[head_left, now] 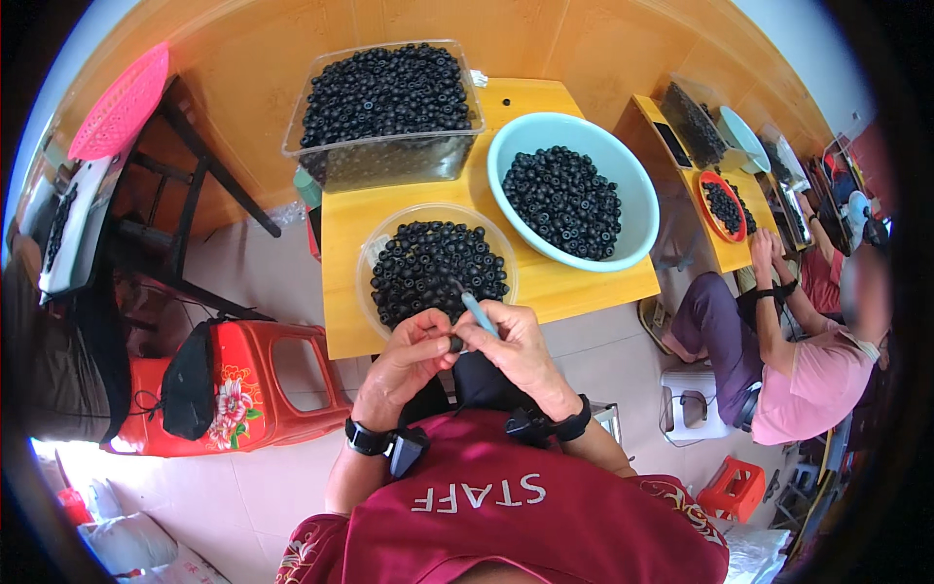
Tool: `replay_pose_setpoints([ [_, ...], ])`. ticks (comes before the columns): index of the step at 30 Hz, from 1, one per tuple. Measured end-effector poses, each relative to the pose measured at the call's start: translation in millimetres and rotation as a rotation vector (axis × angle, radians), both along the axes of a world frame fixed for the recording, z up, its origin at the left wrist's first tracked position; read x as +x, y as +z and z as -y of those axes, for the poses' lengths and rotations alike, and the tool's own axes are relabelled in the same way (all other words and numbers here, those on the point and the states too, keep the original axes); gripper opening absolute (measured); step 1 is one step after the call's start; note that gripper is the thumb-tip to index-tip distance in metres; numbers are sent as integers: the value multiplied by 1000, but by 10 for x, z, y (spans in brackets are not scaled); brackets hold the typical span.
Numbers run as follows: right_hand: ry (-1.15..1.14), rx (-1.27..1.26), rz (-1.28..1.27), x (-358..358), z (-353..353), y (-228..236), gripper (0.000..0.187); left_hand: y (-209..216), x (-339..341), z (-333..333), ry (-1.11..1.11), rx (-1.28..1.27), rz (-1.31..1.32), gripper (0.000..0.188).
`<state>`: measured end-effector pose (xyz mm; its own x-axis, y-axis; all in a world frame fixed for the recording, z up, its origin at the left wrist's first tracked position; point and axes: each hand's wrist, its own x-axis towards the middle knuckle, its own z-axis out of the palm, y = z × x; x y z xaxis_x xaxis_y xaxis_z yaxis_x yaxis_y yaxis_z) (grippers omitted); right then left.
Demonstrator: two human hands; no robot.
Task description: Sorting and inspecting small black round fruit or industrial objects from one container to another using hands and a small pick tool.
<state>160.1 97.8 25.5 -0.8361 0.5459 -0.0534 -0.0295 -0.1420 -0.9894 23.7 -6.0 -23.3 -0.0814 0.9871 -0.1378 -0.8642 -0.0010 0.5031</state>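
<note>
Close in front of me, my left hand (413,352) pinches a small round black piece (455,344) between thumb and fingertips. My right hand (518,350) grips a slim tool with a light-blue handle (478,313), its thin dark tip pointing up and away from me. The right fingertips meet the black piece too. Just beyond both hands, a shallow round clear tub (368,255) is heaped with similar black pieces (438,268), many showing a hole. A large light-blue basin (637,209) on the right and a clear rectangular bin (389,164) behind hold more of them.
Everything stands on a yellow wooden table (574,302) against a wooden wall. Left are a red stool (282,389) with a black bag (190,384) and a pink basket (122,102). At right, a seated person (808,380) works at another table with a red-rimmed bowl (713,187).
</note>
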Motion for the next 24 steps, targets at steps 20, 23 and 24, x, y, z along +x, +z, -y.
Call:
replay_pose_setpoints([
  [20,-150,1012,70,156,-6,2,24,18,9,9,170,-30,96,14],
  [23,-138,981,99,172,-17,1,26,18,11,15,168,-13,107,14],
  [24,-130,968,98,182,-13,11,27,25,12,14,168,-10,113,13],
])
